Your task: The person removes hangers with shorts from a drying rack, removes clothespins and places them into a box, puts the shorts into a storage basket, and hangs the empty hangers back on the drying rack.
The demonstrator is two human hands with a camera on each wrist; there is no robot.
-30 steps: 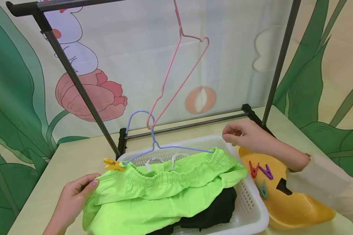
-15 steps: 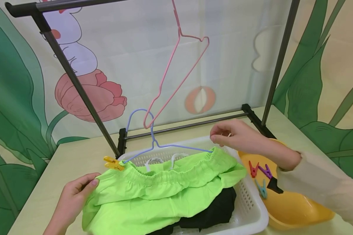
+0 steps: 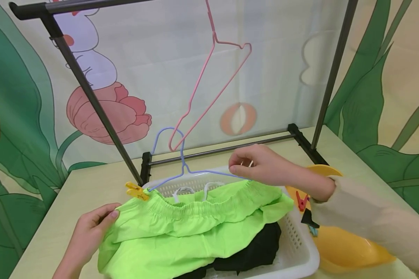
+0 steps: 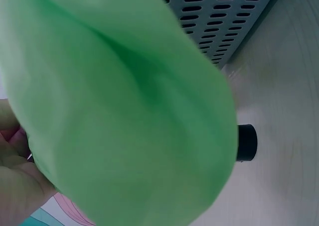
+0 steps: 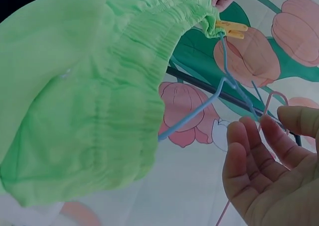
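Note:
Bright green shorts (image 3: 181, 236) with an elastic waistband and white drawstring lie over the white basket. A blue hanger (image 3: 184, 157) runs inside the waistband, its hook standing up. At the left end a yellow clothespin (image 3: 137, 191) is clipped to the waistband by the hanger's arm. My left hand (image 3: 87, 232) pinches the left side of the shorts just below that clothespin. Above the waistband's right end hovers my right hand (image 3: 262, 164), close to the hanger's right arm. In the right wrist view its fingers (image 5: 239, 161) are loosely bent with nothing between them.
The white basket (image 3: 309, 257) also holds black cloth (image 3: 253, 250). To its right, a yellow basin (image 3: 349, 248) contains a red clothespin (image 3: 302, 202) and a teal clothespin (image 3: 313, 231), partly behind my sleeve. A pink hanger (image 3: 214, 35) hangs within the black rack (image 3: 90, 97).
My right hand has moved left from above the basket's right corner to over the shorts' waistband. The left hand keeps its hold. The purple clothespin is now hidden behind the right sleeve.

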